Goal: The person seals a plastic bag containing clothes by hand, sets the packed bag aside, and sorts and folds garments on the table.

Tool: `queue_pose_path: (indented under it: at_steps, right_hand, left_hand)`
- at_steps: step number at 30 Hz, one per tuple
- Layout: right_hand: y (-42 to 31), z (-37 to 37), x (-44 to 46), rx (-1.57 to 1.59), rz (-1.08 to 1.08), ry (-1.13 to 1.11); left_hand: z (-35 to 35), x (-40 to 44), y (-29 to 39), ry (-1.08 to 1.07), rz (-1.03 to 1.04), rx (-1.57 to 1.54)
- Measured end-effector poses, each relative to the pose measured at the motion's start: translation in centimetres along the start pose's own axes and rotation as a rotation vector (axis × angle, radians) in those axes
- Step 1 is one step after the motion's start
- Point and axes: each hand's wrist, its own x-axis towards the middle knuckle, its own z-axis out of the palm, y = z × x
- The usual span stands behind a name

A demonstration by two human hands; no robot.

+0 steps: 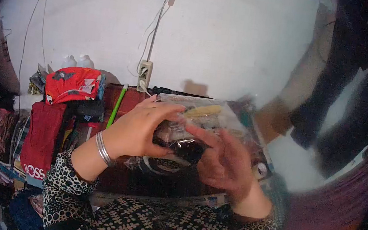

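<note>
In front of me is a clear plastic bag [242, 116], its film creased and shiny, with a yellow item [204, 111] and other contents I cannot make out. My left hand [142, 124], a silver bangle on its wrist, curves around the bag's left side, fingers on top and thumb lower down. Slightly blurred, my right hand [224, 162] is over the bag's right front part. Its index finger stretches left across the film while the lower fingers curl loosely, and nothing shows in its grip. Below the bag, a dark item with a pale curved band [165, 167] is partly covered.
Red patterned cloth [72, 85] and a dark red BOSS bag [42, 140] are piled at left. A green stick [117, 105] leans near a wall power strip [144, 76] with plugged cables. White bottles [84, 62] stand behind the cloth. Purple fabric [331, 207] hangs at right.
</note>
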Motion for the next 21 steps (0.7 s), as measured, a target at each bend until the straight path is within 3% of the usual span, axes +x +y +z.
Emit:
queue_pose_path:
  at_steps: [3, 5, 8, 18, 21]
  right_hand:
    - [0.1, -1.0, -0.6, -0.052, 0.017, 0.014]
    - [-0.1, -1.8, -0.8, 0.031, 0.056, -0.132]
    - [-0.1, -1.8, -1.2, -0.017, 0.028, -0.096]
    - [-0.1, -1.5, -1.5, 0.029, 0.075, -0.098]
    - [-0.1, -1.5, -1.5, 0.019, 0.087, -0.092]
  left_hand:
    - [-0.4, -0.1, 0.4, -0.052, -0.003, -0.007]
    - [-0.6, -0.2, 0.5, -0.053, -0.003, 0.034]
    - [-0.5, -0.5, 0.0, -0.016, 0.086, 0.092]
    - [-1.2, -0.5, 0.0, -0.067, 0.042, 0.054]
    - [-1.4, -0.6, -0.1, -0.085, 0.126, 0.146]
